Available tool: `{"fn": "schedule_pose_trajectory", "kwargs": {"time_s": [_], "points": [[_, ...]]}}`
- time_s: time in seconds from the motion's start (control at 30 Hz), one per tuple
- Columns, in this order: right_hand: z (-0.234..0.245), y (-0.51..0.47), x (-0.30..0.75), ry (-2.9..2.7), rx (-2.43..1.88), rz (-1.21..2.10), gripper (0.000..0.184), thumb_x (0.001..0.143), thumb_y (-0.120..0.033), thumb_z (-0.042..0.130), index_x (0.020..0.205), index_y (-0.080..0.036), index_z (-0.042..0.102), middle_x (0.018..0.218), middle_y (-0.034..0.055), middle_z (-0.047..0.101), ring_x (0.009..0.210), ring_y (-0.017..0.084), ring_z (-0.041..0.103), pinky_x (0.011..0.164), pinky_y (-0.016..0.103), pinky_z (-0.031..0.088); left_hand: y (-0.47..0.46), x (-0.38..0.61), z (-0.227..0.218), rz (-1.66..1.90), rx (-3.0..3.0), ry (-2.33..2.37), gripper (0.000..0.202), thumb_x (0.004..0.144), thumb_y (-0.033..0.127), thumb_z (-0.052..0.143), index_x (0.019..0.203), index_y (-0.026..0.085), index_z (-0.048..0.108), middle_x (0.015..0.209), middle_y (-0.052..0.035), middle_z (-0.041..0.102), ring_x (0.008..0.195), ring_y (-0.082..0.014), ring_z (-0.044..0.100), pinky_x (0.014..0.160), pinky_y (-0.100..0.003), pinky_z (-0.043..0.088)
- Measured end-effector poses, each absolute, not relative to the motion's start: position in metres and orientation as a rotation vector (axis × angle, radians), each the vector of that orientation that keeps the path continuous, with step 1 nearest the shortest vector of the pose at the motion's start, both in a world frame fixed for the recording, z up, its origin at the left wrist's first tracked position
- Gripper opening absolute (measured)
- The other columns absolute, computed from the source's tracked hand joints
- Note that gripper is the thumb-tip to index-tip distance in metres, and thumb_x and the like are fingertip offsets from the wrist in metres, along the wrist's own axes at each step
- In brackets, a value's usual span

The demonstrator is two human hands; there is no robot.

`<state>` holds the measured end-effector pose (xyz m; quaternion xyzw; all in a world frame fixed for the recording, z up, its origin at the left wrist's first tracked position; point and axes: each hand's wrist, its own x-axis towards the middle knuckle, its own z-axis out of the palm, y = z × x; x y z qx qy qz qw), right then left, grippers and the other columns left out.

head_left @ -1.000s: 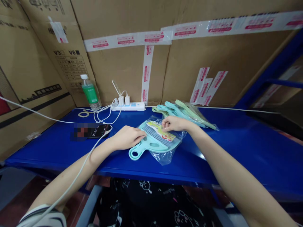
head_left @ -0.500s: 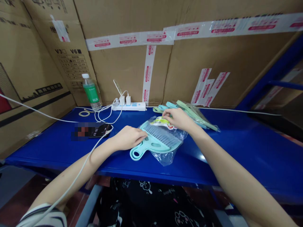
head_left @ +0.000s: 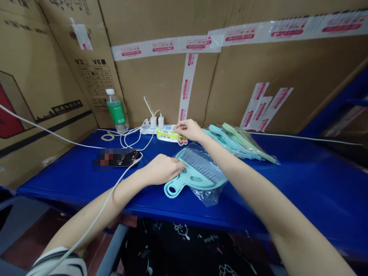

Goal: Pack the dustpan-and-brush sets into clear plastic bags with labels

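A light-blue dustpan (head_left: 179,181) lies on the blue table, with a small brush (head_left: 202,165) with grey bristles nested in it. Clear plastic wrap (head_left: 209,197) covers its wide end, while the looped handle sticks out toward the left front. My left hand (head_left: 163,168) grips the handle side of the set, its fingertips closed at the brush's edge. Behind the dustpan, my right hand (head_left: 189,129) pinches a yellow-and-white printed label card (head_left: 169,136) by its right part. The card is held up in front of the power strip, apart from the dustpan.
More wrapped dustpan sets (head_left: 241,143), blue and green, lie at the back right. A white power strip (head_left: 147,130) with chargers, a green-labelled bottle (head_left: 116,113), a coil ring (head_left: 107,137) and a phone (head_left: 126,158) are on the left. Cardboard walls (head_left: 155,84) stand behind.
My right hand has carried the label card off the dustpan, back and left toward the power strip. My left hand stays on the dustpan set. The view has shifted slightly.
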<state>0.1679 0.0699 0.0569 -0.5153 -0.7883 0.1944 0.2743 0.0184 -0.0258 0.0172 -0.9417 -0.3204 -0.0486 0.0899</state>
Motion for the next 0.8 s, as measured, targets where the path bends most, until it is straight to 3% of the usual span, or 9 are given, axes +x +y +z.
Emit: {"fn": "schedule_pose_trajectory", "kwargs": {"time_s": [0.17, 0.37, 0.47, 0.57, 0.7, 0.8], "points": [[0.038, 0.097, 0.153, -2.168, -1.527, 0.560, 0.015, 0.075, -0.009, 0.063, 0.082, -0.018, 0.073, 0.065, 0.0008, 0.069, 0.056, 0.013, 0.063, 0.059, 0.023, 0.050, -0.026, 0.019, 0.016, -0.142, -2.776, -0.929, 0.021, 0.095, 0.021, 0.043, 0.094, 0.018, 0.064, 0.084, -0.0020, 0.072, 0.070, -0.0166, 0.068, 0.052, -0.024, 0.039], [0.032, 0.109, 0.149, -2.209, -1.561, 0.450, 0.020, 0.069, -0.005, 0.064, 0.081, -0.019, 0.072, 0.082, 0.0058, 0.073, 0.081, 0.021, 0.068, 0.076, 0.029, 0.051, -0.026, 0.018, 0.015, -0.137, -2.741, -0.933, 0.020, 0.094, 0.020, 0.044, 0.092, 0.018, 0.064, 0.080, -0.0013, 0.071, 0.067, -0.0161, 0.067, 0.050, -0.024, 0.036], [0.036, 0.101, 0.159, -2.255, -1.486, 0.430, 0.020, 0.070, -0.006, 0.064, 0.082, -0.020, 0.071, 0.089, 0.0045, 0.073, 0.088, 0.020, 0.067, 0.082, 0.028, 0.049, -0.027, 0.017, 0.016, -0.216, -2.756, -0.933, 0.022, 0.094, 0.020, 0.043, 0.088, 0.017, 0.064, 0.077, -0.0011, 0.070, 0.066, -0.0156, 0.066, 0.053, -0.024, 0.037], [0.039, 0.085, 0.182, -2.298, -1.435, 0.468, 0.015, 0.073, -0.010, 0.061, 0.080, -0.020, 0.069, 0.083, 0.0020, 0.072, 0.072, 0.016, 0.067, 0.076, 0.026, 0.049, -0.033, 0.017, 0.019, -0.430, -2.891, -0.854, 0.026, 0.097, 0.028, 0.041, 0.095, 0.018, 0.066, 0.083, -0.0011, 0.070, 0.069, -0.0137, 0.065, 0.057, -0.024, 0.040], [0.033, 0.059, 0.223, -2.347, -1.426, 0.589, 0.009, 0.078, -0.018, 0.056, 0.074, -0.018, 0.065, 0.065, -0.0004, 0.067, 0.050, 0.012, 0.060, 0.058, 0.024, 0.048, -0.042, 0.019, 0.021, -0.467, -3.141, -0.587, 0.030, 0.090, 0.044, 0.054, 0.103, 0.020, 0.066, 0.086, -0.0020, 0.067, 0.076, -0.0143, 0.063, 0.061, -0.023, 0.043], [0.023, 0.046, 0.248, -2.374, -1.408, 0.791, 0.006, 0.075, -0.019, 0.056, 0.073, -0.018, 0.061, 0.058, -0.0017, 0.062, 0.048, 0.012, 0.057, 0.053, 0.024, 0.045, -0.042, 0.019, 0.022, -0.411, -3.192, -0.557, 0.026, 0.086, 0.038, 0.061, 0.105, 0.021, 0.067, 0.088, -0.0021, 0.065, 0.074, -0.0138, 0.060, 0.061, -0.023, 0.044]]}}
